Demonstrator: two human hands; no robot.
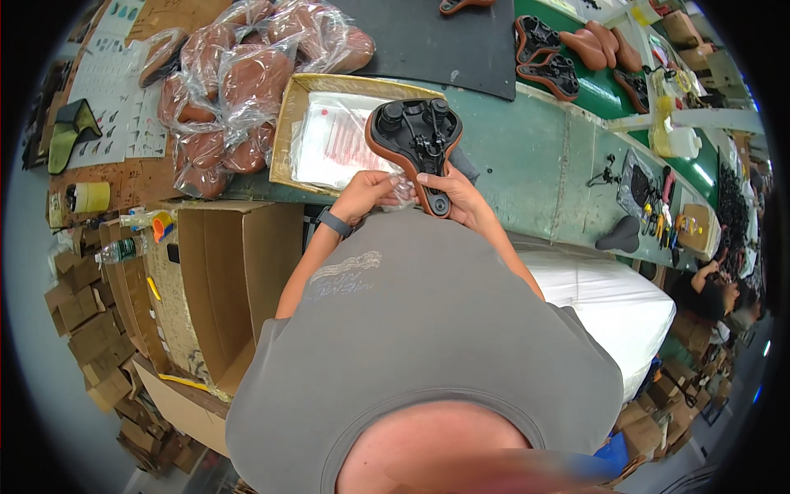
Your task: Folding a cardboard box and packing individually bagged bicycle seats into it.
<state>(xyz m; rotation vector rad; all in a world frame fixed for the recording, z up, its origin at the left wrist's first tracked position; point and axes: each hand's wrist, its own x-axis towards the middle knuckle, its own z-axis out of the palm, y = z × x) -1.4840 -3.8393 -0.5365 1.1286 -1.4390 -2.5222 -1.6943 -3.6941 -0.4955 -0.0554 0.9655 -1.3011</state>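
Observation:
My right hand [457, 194] grips a brown bicycle saddle [381, 136] near its narrow nose, thumb over the black underside. The saddle is bottom up, its wide end pointing away from me, with black rails and springs showing. Beside the nose, my left hand [367, 194] has its fingers closed on crumpled clear plastic film [401, 191]. Just beyond my hands, a shallow cardboard box [286, 123] holds a stack of printed sheets in clear plastic [329, 136]. The saddle's wide end hangs over that box's right part.
Plastic-wrapped brown saddles [251, 82] are heaped at the back left. Unwrapped saddles [550, 74] lie on the green bench at the back right. Hand tools [658, 216] and a small black saddle [620, 235] sit far right. An open carton [218, 280] stands left of me.

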